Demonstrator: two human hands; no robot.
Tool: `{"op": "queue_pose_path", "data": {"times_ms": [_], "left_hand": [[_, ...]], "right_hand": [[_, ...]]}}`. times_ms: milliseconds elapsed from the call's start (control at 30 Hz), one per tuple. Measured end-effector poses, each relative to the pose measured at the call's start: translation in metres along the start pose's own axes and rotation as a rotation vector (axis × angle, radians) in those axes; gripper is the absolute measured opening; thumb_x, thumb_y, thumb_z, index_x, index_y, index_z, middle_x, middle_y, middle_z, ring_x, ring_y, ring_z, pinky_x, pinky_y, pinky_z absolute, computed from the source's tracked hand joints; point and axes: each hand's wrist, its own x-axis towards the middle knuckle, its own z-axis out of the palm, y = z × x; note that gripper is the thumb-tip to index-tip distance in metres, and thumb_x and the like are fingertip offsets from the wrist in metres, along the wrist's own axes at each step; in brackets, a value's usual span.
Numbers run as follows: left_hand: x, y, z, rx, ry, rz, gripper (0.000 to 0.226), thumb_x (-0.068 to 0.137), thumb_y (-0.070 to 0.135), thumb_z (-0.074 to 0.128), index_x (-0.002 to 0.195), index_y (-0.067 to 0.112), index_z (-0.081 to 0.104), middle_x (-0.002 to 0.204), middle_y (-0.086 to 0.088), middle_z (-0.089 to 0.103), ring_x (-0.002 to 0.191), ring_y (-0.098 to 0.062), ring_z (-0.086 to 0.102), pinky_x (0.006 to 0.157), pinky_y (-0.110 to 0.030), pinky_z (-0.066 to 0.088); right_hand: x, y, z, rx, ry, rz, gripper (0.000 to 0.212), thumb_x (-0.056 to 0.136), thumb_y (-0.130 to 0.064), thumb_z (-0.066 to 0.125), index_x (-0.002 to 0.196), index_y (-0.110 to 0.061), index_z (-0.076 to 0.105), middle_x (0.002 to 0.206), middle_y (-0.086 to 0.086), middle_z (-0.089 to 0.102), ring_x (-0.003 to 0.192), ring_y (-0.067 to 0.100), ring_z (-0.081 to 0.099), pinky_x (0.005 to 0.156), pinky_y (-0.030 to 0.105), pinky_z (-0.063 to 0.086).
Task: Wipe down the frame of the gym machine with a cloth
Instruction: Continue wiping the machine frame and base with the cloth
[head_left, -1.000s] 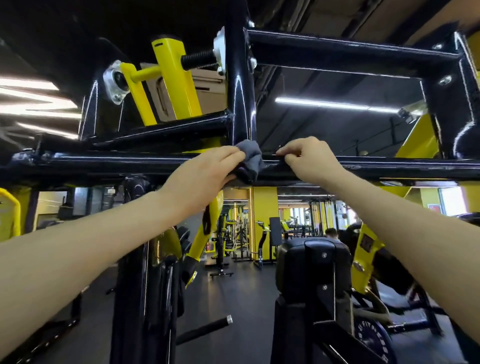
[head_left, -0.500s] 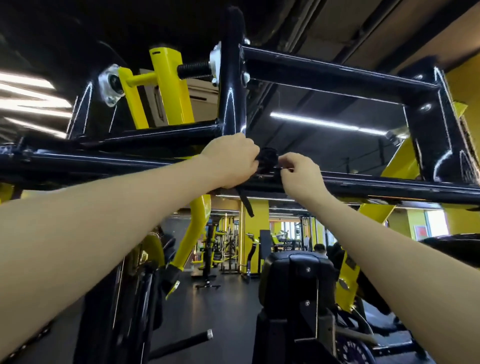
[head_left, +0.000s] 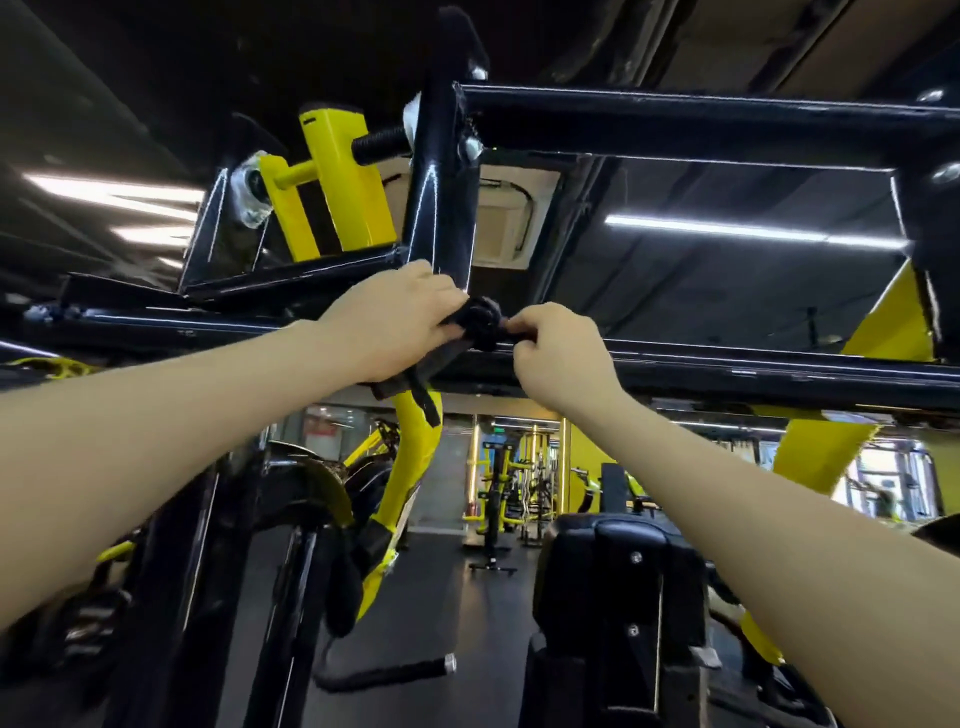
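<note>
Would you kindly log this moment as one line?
left hand grips cloth | right hand pinches cloth | cloth on black crossbar

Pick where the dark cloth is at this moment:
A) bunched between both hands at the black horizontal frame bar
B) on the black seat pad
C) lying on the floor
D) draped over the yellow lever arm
A: the dark cloth sits bunched on the black horizontal frame bar, with the left hand gripping it and the right hand pinching its other end.
</note>
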Motion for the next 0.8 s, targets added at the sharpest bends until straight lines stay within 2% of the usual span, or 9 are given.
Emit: {"op": "queue_pose_path", "data": {"times_ms": [100, 200, 400, 567, 800], "left_hand": [[-0.018, 0.0, -0.001, 0.02, 0.039, 0.004, 0.035, 0.094, 0.027, 0.05, 0.125, 0.01, 0.055, 0.115, -0.007, 0.059, 0.101, -0.025, 0.049, 0.088, -0.037, 0.044], [-0.035, -0.002, 0.0, 0.084, 0.028, -0.011, 0.043, 0.088, 0.024, 0.044, 0.125, 0.006, 0.053, 0.111, -0.011, 0.059, 0.096, -0.029, 0.052, 0.074, -0.047, 0.053], [-0.049, 0.005, -0.001, 0.145, 0.018, -0.044, 0.045, 0.083, 0.016, 0.052, 0.124, -0.001, 0.051, 0.107, -0.017, 0.059, 0.09, -0.035, 0.055, 0.056, -0.045, 0.055], [-0.047, 0.004, 0.001, 0.122, 0.03, -0.078, 0.046, 0.083, 0.02, 0.047, 0.123, -0.002, 0.053, 0.109, -0.019, 0.059, 0.089, -0.036, 0.056, 0.054, -0.045, 0.055], [-0.047, 0.007, 0.004, 0.155, 0.065, -0.069, 0.047, 0.086, 0.025, 0.039, 0.121, -0.004, 0.053, 0.106, -0.021, 0.06, 0.086, -0.037, 0.056, 0.056, -0.046, 0.054]], "right_hand": [[-0.002, 0.0, -0.001, 0.001, -0.031, -0.044, 0.031, 0.088, -0.01, 0.053, 0.118, -0.012, 0.063, 0.116, 0.006, 0.06, 0.093, 0.015, 0.053, 0.076, 0.024, 0.041], [-0.003, -0.001, -0.005, -0.012, -0.065, -0.067, 0.034, 0.089, -0.011, 0.053, 0.122, -0.011, 0.061, 0.118, 0.007, 0.06, 0.095, 0.016, 0.054, 0.076, 0.022, 0.039], [-0.005, -0.004, -0.01, -0.031, -0.095, -0.072, 0.029, 0.088, -0.011, 0.054, 0.115, -0.009, 0.063, 0.11, 0.007, 0.063, 0.084, 0.013, 0.05, 0.071, 0.022, 0.04], [-0.002, -0.007, -0.011, -0.06, -0.12, -0.067, 0.03, 0.088, -0.011, 0.055, 0.117, -0.008, 0.061, 0.112, 0.009, 0.063, 0.097, 0.02, 0.059, 0.074, 0.024, 0.043], [-0.002, -0.007, -0.008, -0.072, -0.09, -0.07, 0.029, 0.087, -0.011, 0.055, 0.116, -0.006, 0.062, 0.111, 0.009, 0.063, 0.098, 0.021, 0.059, 0.077, 0.026, 0.046]]}}
